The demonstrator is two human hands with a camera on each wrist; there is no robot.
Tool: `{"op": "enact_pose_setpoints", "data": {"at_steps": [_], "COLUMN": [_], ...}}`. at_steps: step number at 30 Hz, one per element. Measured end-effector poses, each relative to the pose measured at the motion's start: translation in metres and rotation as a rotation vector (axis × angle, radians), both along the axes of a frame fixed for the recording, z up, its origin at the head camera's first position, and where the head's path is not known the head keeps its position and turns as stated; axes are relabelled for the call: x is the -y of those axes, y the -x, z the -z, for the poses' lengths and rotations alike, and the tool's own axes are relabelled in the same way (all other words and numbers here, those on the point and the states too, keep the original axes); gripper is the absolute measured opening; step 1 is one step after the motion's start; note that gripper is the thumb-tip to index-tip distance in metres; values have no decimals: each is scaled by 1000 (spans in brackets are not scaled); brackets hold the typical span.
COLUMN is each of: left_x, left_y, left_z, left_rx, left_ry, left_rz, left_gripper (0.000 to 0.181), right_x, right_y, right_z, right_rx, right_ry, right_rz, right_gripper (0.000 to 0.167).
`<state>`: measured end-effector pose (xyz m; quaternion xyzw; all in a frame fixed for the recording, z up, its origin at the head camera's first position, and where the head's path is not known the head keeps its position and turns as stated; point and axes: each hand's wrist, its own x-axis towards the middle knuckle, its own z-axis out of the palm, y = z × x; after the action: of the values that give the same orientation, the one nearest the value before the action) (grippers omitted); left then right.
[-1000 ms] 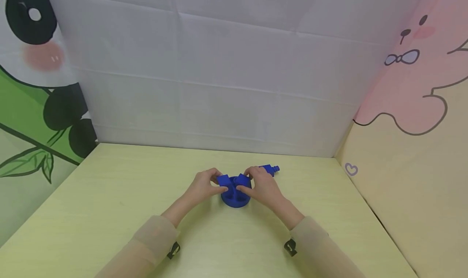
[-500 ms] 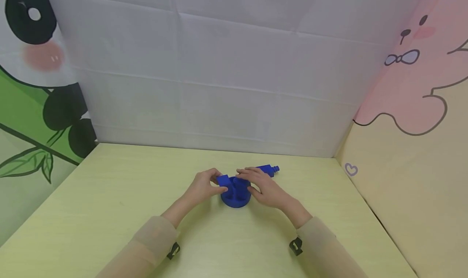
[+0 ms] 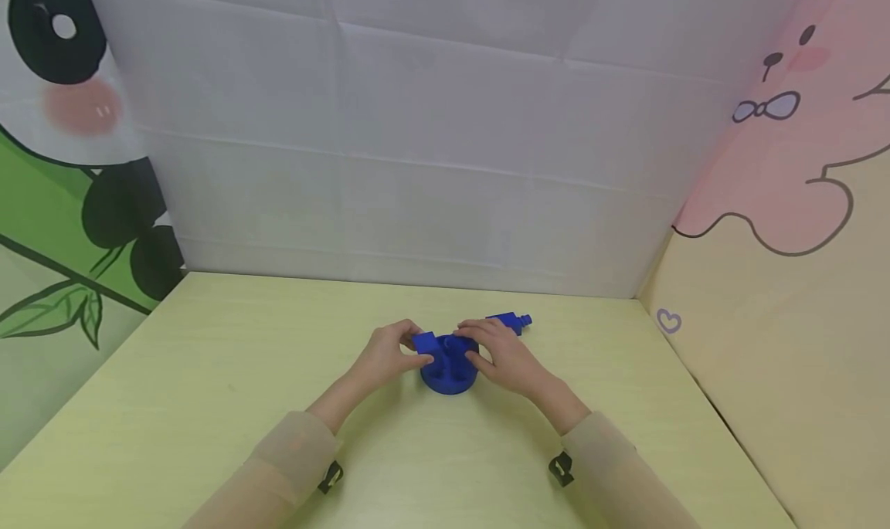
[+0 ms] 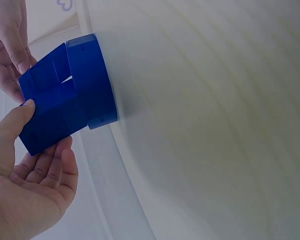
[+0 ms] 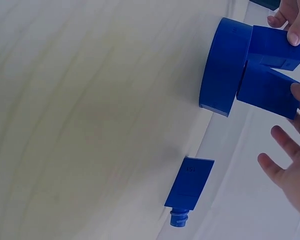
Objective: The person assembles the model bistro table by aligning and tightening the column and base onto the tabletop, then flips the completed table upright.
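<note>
A round blue plastic base with hollows in its top sits on the table. Two blue rectangular blocks rise from it, leaning apart. My left hand pinches the left block by its upper end between thumb and fingers; the left wrist view shows this block up close. On the other side, my right hand has its thumb and a finger at the upper end of the right block, its other fingers spread loosely. Where the blocks meet the base is partly hidden.
Behind my right hand lies a blue piece with a threaded screw end, partly hidden in the head view. The pale yellow table ends at a white cloth wall. Printed cartoon panels stand on both sides.
My right hand shifted its hold on the right block, moving slightly right and then back toward the base. The right block's top face no longer shows from the head. My left hand stayed still.
</note>
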<state>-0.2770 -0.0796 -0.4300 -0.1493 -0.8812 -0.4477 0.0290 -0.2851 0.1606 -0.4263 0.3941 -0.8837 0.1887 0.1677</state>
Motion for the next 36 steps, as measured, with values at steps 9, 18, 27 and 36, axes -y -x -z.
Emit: {"op": "enact_pose_setpoints", "data": {"at_steps": [9, 18, 27, 36], "left_x": [-1, -1, -1, 0], "left_y": [0, 1, 2, 2], "left_z": [1, 0, 0, 1], "left_rx": [-1, -5, -21, -18], "left_ry": [3, 12, 11, 7], "left_rz": [-6, -6, 7, 7], "left_gripper": [34, 35, 35, 34], "right_x": [3, 2, 1, -12], "right_y": [-2, -2, -6, -3], "right_z": [-2, 1, -5, -13], "right_rx": [32, 19, 7, 37], "right_ry": [48, 88, 82, 88], "right_rz": [178, 303, 332, 90], "right_gripper": [32, 37, 36, 28]}}
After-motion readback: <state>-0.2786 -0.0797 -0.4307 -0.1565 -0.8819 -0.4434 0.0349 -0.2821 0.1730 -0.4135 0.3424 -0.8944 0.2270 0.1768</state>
